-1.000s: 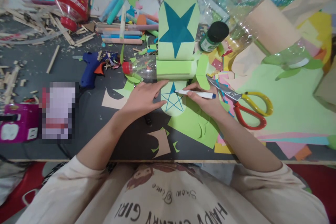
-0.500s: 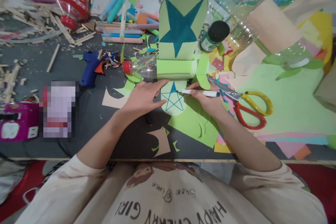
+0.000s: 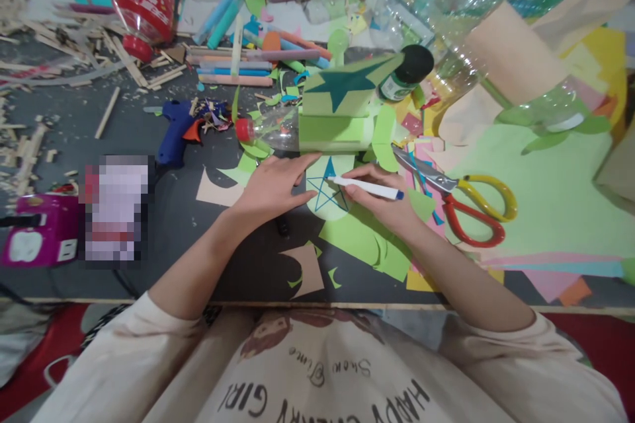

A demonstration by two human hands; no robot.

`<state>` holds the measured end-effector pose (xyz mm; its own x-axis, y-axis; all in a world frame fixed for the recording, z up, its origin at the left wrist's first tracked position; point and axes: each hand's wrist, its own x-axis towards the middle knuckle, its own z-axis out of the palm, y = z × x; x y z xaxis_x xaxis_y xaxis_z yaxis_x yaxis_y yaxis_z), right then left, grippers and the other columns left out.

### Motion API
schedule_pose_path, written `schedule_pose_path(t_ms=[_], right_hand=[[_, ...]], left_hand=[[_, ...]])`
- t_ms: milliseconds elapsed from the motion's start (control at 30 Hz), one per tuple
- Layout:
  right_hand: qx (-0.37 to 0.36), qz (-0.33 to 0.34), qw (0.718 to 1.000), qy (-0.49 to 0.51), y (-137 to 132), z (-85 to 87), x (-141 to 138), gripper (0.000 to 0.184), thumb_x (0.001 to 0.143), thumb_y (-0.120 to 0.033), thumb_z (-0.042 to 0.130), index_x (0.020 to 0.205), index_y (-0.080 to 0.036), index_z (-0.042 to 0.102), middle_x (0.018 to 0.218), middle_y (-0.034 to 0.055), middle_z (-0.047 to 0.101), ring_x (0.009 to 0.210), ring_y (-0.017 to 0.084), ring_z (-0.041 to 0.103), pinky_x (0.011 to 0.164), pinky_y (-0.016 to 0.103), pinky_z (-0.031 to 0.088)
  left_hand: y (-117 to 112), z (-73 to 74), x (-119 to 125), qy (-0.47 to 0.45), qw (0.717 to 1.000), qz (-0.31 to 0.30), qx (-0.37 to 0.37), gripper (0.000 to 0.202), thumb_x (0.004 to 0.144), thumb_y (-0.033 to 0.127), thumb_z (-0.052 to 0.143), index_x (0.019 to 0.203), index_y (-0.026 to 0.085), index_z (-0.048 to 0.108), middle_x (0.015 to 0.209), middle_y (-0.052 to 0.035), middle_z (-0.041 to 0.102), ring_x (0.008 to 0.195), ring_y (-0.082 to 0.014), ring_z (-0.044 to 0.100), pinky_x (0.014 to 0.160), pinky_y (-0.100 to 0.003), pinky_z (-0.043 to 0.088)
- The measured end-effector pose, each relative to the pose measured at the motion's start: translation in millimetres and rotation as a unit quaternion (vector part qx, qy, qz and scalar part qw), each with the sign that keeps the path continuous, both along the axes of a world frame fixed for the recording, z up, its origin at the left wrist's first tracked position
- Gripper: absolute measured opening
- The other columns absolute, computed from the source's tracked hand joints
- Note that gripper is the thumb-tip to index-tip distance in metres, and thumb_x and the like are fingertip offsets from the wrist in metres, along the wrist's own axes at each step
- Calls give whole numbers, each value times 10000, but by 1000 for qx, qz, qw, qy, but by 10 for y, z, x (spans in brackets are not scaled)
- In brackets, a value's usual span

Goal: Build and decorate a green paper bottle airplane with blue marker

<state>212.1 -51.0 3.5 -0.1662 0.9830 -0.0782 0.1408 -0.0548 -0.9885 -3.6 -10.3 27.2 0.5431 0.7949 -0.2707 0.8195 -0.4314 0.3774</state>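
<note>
I see the far star [image 3: 340,87] filled, the near star [image 3: 328,195] only at twelve o'clock, rest bare. Right hand [image 3: 389,201] grips a pen [image 3: 372,188]; left hand [image 3: 270,188] lies open at nine.

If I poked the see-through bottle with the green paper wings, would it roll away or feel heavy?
The bottle is probably light, since it looks like thin plastic. Its round body might rock, but the paper wings sticking out on two sides would likely stop it rolling. They look thin, so they may bend easily.
</note>
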Motion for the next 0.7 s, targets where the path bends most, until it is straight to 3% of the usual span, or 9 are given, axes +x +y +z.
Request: schedule_pose_path(t_ms=[300, 700], right_hand=[[6, -6, 1000, -29, -2, -40, -15, 211, 803, -428, 713, 825, -222, 675, 711, 15, 682, 619, 146, 603, 579, 294, 479], [20, 40, 997, -67, -15, -26, 22, 122, 805, -317, 679, 817, -201, 716, 678, 8, 684, 568, 122, 554, 520, 253, 407]], left_hand=[[12, -30, 7, -1, 1000, -21, 18, 508, 897, 408, 589, 1348, 189, 502, 829, -43, 656, 821, -243, 620, 801, -335, 406], [-7, 22, 12, -4, 1000, 2, -15, 589, 923, 416, 537, 1455, 185, 436, 871, -29, 656, 860, -218, 615, 883, -319, 399]])
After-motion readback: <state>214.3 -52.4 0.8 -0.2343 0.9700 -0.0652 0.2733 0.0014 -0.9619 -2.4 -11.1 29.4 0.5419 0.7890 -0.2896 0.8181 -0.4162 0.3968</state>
